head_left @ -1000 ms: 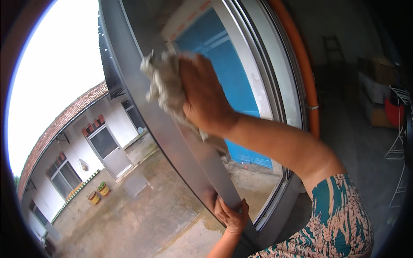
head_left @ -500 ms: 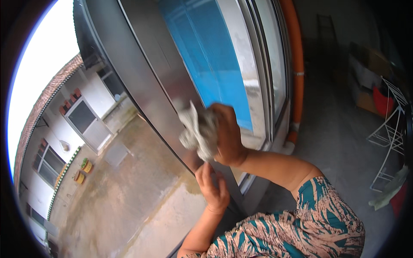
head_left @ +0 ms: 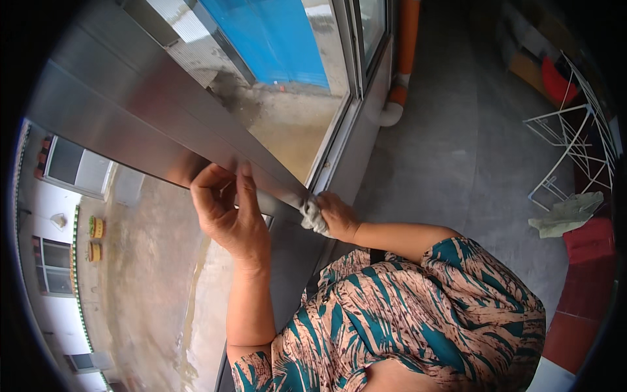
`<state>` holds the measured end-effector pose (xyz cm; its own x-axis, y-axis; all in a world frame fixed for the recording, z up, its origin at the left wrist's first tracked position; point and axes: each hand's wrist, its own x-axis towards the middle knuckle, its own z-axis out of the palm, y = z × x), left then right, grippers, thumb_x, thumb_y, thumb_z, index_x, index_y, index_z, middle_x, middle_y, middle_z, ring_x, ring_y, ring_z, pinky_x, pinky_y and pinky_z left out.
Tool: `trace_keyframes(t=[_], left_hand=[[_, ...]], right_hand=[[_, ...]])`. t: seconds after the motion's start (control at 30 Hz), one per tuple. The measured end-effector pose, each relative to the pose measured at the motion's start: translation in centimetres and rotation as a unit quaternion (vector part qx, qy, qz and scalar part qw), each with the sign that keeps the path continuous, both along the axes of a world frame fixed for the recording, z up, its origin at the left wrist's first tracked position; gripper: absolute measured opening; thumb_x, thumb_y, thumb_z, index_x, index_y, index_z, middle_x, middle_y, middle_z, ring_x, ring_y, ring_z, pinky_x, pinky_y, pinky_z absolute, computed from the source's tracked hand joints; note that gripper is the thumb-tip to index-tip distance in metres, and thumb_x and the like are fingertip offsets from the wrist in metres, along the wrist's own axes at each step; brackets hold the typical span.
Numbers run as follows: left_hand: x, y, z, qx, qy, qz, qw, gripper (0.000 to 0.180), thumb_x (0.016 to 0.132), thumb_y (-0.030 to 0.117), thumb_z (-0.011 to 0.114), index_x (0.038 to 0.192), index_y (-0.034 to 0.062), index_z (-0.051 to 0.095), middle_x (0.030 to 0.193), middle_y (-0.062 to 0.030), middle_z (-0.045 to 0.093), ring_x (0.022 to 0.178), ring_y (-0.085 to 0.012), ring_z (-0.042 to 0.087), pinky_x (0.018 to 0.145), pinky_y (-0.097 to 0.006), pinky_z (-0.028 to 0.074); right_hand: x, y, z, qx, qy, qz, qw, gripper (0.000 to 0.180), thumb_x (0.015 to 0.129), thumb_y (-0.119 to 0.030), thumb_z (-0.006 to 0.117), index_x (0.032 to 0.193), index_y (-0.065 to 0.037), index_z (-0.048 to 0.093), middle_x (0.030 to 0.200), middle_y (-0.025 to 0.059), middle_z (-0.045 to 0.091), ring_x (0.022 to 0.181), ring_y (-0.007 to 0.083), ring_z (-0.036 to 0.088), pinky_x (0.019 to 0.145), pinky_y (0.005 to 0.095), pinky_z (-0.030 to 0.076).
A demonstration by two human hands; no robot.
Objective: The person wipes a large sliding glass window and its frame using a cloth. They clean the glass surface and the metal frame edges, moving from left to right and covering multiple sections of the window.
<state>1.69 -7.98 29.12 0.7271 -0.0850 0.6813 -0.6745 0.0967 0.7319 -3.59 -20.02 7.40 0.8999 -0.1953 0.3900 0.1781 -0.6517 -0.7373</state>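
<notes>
My right hand [head_left: 338, 215] is closed round a crumpled whitish-grey cloth [head_left: 315, 217], pressed to the low end of a shiny metal door frame [head_left: 150, 111]. My left hand [head_left: 232, 212] is raised beside the frame's outer edge, farther up. Its fingers are loosely bent, the thumb stands apart, and no object shows between them. The thumb and fingertips seem to touch the metal, where dark reflections meet them.
Glass panes beside the frame show a blue panel [head_left: 268, 39] beyond. An orange pipe [head_left: 408, 39] stands past the window. A white wire rack [head_left: 575, 130] and a pale green cloth [head_left: 568, 214] are at right. A courtyard with potted plants [head_left: 96, 227] lies left.
My right hand and the cloth have moved down the frame to its low end. My left hand has shifted left and up. The view has tilted downward.
</notes>
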Motion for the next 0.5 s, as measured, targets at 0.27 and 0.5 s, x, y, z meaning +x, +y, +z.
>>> trace_keyframes(t=[0.27, 0.5], left_hand=[[0.2, -0.6, 0.2, 0.016, -0.013, 0.010, 1.000, 0.020, 0.090, -0.007, 0.065, 0.103, 0.0025, 0.055, 0.095, -0.0022, 0.058, 0.086, -0.0064, 0.058, 0.079, -0.020, 0.048], [-1.0, -0.5, 0.4, -0.003, -0.016, 0.012, 1.000, 0.021, 0.091, -0.009, 0.063, 0.106, 0.0021, 0.054, 0.097, -0.0035, 0.059, 0.089, -0.0080, 0.059, 0.082, -0.020, 0.048]], right_hand=[[3.5, -5.9, -12.0, 0.408, 0.208, -0.235, 0.858, 0.048, 0.087, -0.015, 0.065, 0.130, -0.002, 0.047, 0.120, 0.0174, 0.062, 0.111, 0.0301, 0.061, 0.094, 0.0393, 0.048], [3.3, 3.2, -9.0, 0.477, 0.336, -0.091, 0.807, 0.042, 0.090, -0.016, 0.057, 0.128, 0.003, 0.050, 0.118, 0.0172, 0.061, 0.110, 0.0253, 0.060, 0.093, 0.0380, 0.049]])
